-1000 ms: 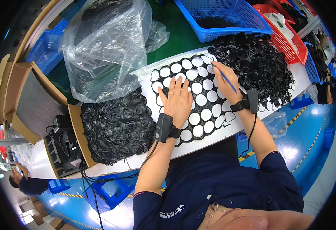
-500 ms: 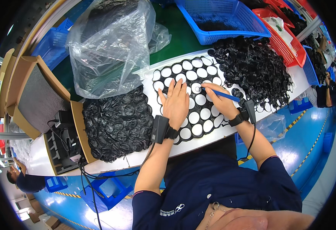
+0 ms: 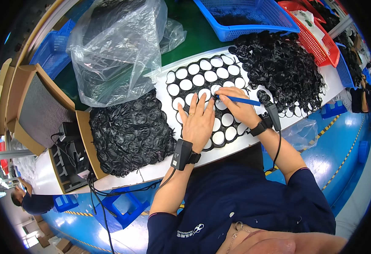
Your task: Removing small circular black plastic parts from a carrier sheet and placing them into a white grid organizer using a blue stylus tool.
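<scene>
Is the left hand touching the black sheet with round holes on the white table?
Touching. The head view shows the left hand lying flat, palm down, on the black sheet with round holes, covering several holes.

Right hand (image 3: 236, 108) swung the blue tool (image 3: 238, 100) leftward, flat.

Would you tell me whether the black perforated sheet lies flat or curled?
Flat: the black perforated sheet lies spread on the white table, left hand pressing it.

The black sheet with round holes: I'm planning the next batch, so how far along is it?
Looks done: a heap of black pieces lies left of the black sheet. In hand: the left hand presses the sheet flat while the right hand works a blue tool on it. Left: the tangled pile on the right.
</scene>
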The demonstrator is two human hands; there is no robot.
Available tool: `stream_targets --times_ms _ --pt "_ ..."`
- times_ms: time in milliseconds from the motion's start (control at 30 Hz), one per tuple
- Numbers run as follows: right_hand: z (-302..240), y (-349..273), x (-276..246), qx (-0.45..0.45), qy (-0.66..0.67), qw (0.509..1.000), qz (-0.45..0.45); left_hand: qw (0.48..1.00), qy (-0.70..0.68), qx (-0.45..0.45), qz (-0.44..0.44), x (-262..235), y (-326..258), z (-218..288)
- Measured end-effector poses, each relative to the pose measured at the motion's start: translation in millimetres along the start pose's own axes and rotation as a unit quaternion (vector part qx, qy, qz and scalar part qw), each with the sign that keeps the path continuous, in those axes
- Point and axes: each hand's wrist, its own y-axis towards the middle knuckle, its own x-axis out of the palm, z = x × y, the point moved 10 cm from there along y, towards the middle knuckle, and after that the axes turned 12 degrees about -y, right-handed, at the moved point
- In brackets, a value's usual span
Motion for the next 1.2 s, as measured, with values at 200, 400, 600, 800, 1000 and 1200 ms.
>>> stream_targets --times_ms 200,400,600,800,1000,1200 --pt "-2 0 1 -0.001 -0.007 1.000 -0.003 1.000 -0.005 0.003 0.004 -1 0 0" --pt "-47 -4 0 -0.136 -0.168 0.976 0.017 1.000 -0.006 -0.003 -0.001 1 0 -3" --pt "-31 26 -31 -0.172 -0.269 0.939 0.129 1.000 0.002 -0.006 0.003 0 1 2" --pt "13 23 -66 0.028 -0.036 0.987 0.156 1.000 0.012 -0.014 0.000 0 -1 -3" --pt "-9 -35 -15 0.023 0.014 0.999 -0.028 1.000 -0.021 -0.001 -0.012 -3 -9 0" --pt "-14 -34 -14 0.012 0.018 0.999 -0.033 0.999 -0.041 0.006 -0.031 -1 -28 18"
